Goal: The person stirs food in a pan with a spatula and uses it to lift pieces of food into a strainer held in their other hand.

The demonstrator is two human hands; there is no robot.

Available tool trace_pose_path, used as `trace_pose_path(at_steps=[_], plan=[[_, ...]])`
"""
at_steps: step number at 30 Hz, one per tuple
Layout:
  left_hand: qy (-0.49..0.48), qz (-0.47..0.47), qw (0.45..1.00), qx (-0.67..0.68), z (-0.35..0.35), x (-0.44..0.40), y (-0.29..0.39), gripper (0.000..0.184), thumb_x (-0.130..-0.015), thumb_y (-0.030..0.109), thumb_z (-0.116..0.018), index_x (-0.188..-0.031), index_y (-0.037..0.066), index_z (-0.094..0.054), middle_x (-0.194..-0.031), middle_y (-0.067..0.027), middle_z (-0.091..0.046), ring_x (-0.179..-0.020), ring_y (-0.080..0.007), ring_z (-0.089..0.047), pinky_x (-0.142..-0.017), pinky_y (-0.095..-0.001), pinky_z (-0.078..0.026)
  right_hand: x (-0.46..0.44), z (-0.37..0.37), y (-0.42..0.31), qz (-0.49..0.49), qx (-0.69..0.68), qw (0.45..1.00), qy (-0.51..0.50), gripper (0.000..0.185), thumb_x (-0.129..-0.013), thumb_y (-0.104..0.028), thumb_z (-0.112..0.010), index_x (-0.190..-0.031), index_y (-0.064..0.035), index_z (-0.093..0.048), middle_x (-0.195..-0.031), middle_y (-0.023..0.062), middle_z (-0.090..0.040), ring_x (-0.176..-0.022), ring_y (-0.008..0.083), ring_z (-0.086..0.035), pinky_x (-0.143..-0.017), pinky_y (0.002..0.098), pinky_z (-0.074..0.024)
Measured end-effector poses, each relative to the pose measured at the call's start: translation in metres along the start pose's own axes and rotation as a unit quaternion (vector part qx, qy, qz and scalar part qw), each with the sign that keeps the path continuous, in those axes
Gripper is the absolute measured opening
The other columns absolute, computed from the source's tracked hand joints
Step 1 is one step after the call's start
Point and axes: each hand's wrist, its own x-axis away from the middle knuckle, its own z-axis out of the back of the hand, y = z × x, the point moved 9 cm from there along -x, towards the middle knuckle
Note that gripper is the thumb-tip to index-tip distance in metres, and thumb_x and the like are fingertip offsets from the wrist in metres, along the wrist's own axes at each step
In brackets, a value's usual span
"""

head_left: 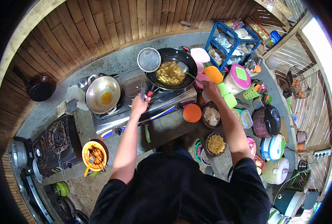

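Note:
A round mesh strainer (149, 59) is held by its handle in my left hand (140, 104), which is closed around it. The strainer overlaps the left rim of a black wok (177, 56) on the right burner. Yellow pieces lie in oil (171, 73) inside the wok. My right hand (212, 91) is closed on the handle of a metal spatula (182, 67), whose blade rests at the right side of the food. The wok's red and black handle (150, 94) shows beside my left hand.
A metal pan (103, 95) with a little oil sits on the left burner. Bowls of white food (211, 116) and yellow pieces (216, 144) stand near my right forearm. An orange bowl (94, 155) holds red sauce. Behind the containers is a blue rack (233, 43).

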Motion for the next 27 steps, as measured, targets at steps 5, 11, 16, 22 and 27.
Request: trace_pose_path(at_steps=[5,11,16,22,27], plan=[[0.002,0.009,1.000,0.004,0.000,0.002,0.001,0.024,-0.084,0.024,-0.072,-0.095,0.007,-0.060,-0.068,-0.0098,-0.068,-0.062,-0.0220,-0.068,-0.064,-0.0374,-0.051,-0.002,-0.021,0.001,0.021,-0.192,0.980,-0.052,0.028,-0.089,-0.013,-0.052,-0.111,-0.0039,-0.066,-0.085,0.0195,-0.068,-0.080,0.0309,-0.068,-0.072,0.0424,-0.0534],[-0.001,0.006,1.000,0.002,0.001,0.003,0.004,0.023,-0.084,0.024,-0.071,-0.095,0.007,-0.060,-0.069,-0.0103,-0.068,-0.064,-0.0224,-0.068,-0.064,-0.0373,-0.050,0.013,-0.014,-0.025,-0.039,-0.244,0.958,-0.145,0.032,-0.090,-0.013,-0.053,-0.119,-0.0056,-0.064,-0.080,0.0136,-0.066,-0.074,0.0246,-0.066,-0.069,0.0406,-0.0522],[0.000,0.009,1.000,-0.010,0.004,0.004,0.006,0.023,-0.084,0.023,-0.072,-0.095,0.007,-0.059,-0.070,-0.0104,-0.068,-0.063,-0.0221,-0.068,-0.064,-0.0371,-0.051,0.003,0.016,-0.029,0.053,-0.135,0.989,0.027,0.026,-0.092,-0.015,-0.053,-0.115,-0.0120,-0.065,-0.081,0.0176,-0.066,-0.078,0.0355,-0.065,-0.068,0.0463,-0.0497],[-0.002,0.016,1.000,-0.005,0.003,0.004,0.005,0.023,-0.084,0.024,-0.072,-0.094,0.007,-0.059,-0.068,-0.0096,-0.067,-0.064,-0.0215,-0.068,-0.064,-0.0369,-0.051,-0.014,0.023,-0.010,-0.009,0.034,0.995,0.093,0.031,-0.090,-0.017,-0.053,-0.119,-0.0128,-0.062,-0.095,0.0195,-0.067,-0.082,0.0404,-0.065,-0.071,0.0491,-0.0512],[0.008,-0.008,1.000,-0.024,0.003,0.001,0.004,0.021,-0.085,0.022,-0.071,-0.093,0.008,-0.058,-0.069,-0.0082,-0.066,-0.060,-0.0177,-0.067,-0.057,-0.0344,-0.049,-0.030,-0.010,-0.003,0.052,-0.089,0.990,0.097,0.024,-0.089,-0.014,-0.055,-0.110,-0.0113,-0.064,-0.085,0.0200,-0.065,-0.077,0.0372,-0.065,-0.069,0.0474,-0.0506]])
